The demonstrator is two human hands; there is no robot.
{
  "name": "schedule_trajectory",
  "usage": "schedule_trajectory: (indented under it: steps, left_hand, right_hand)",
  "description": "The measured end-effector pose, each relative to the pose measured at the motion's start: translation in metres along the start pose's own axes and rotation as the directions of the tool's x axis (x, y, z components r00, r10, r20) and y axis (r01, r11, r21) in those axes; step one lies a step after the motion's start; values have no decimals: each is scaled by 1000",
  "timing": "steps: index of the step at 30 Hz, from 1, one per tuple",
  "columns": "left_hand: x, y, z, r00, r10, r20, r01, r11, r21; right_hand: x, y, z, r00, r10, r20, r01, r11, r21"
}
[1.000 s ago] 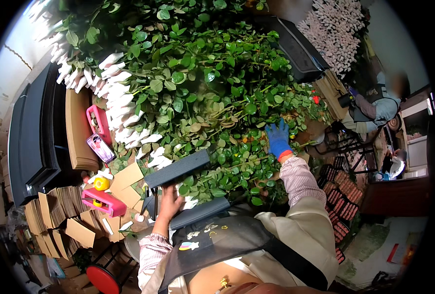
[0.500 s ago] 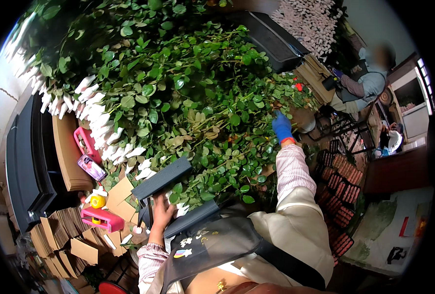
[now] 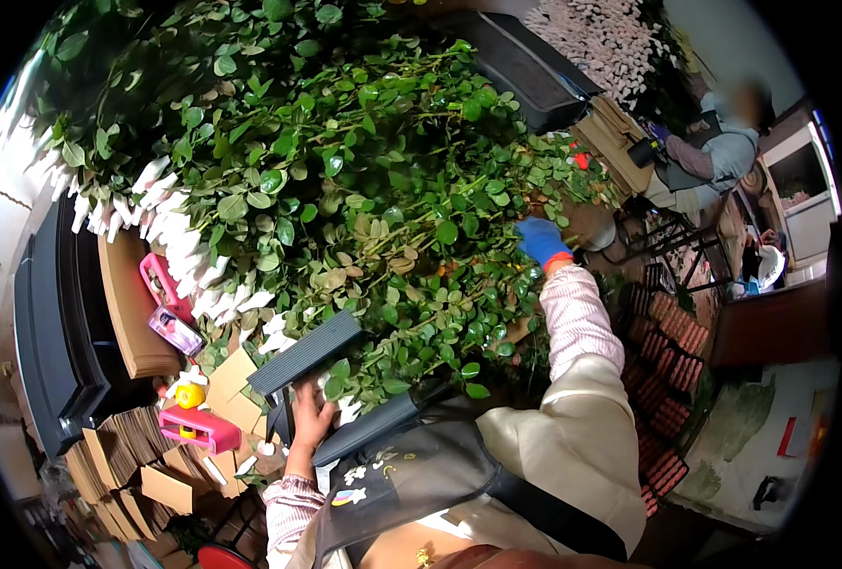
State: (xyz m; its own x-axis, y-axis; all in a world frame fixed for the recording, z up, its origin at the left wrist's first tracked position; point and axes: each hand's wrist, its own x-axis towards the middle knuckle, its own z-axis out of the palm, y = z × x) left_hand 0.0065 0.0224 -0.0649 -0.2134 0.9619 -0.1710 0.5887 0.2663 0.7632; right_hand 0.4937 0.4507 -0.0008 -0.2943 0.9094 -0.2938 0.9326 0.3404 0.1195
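A thick heap of leafy rose stems (image 3: 345, 190) spreads over the work surface, with white-sleeved flower heads (image 3: 179, 228) along its left side. My right hand (image 3: 542, 241), in a blue glove, is at the stem ends on the right, fingers curled onto some stems. In front of me stands a black stand with two ridged dark panels (image 3: 305, 353). Between these panels sits my bare left hand (image 3: 313, 417), thumb apart from the fingers, beside a few white-sleeved heads (image 3: 347, 410). Its fingertips are partly hidden by the upper panel.
Left are pink tape dispensers (image 3: 200, 429), a phone (image 3: 175, 329), stacked cardboard pieces (image 3: 127, 450) and black trays (image 3: 51, 313). A black crate (image 3: 525, 71) lies at the far right. Beyond it, a person (image 3: 720, 142) works. Bundles in black trays (image 3: 667, 370) stand right of my arm.
My right hand has shifted slightly left, its wrist turning. My left hand stays between the panels. The whole view has tilted a little.
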Motion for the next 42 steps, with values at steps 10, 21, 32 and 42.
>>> schedule_trajectory:
  steps: [10, 21, 32, 42]
  left_hand:
    - [0, 4, 0, 998, 59, -1, -59, 997, 48]
    - [-1, -5, 2, 1000, -8, 11, 8, 1000, -28]
    - [-7, 9, -6, 999, 27, -21, -26, 999, 31]
    - [-5, 5, -2, 1000, -15, 9, 15, 1000, -1]
  right_hand:
    - [-26, 40, 31, 924, 138, -356, 5, 928, 373]
    - [-69, 5, -54, 846, 25, -533, 142, 952, 271]
    - [-70, -108, -125, 979, -184, 88, 162, 963, 213]
    - [-103, -152, -62, 945, -325, -31, 319, 938, -134]
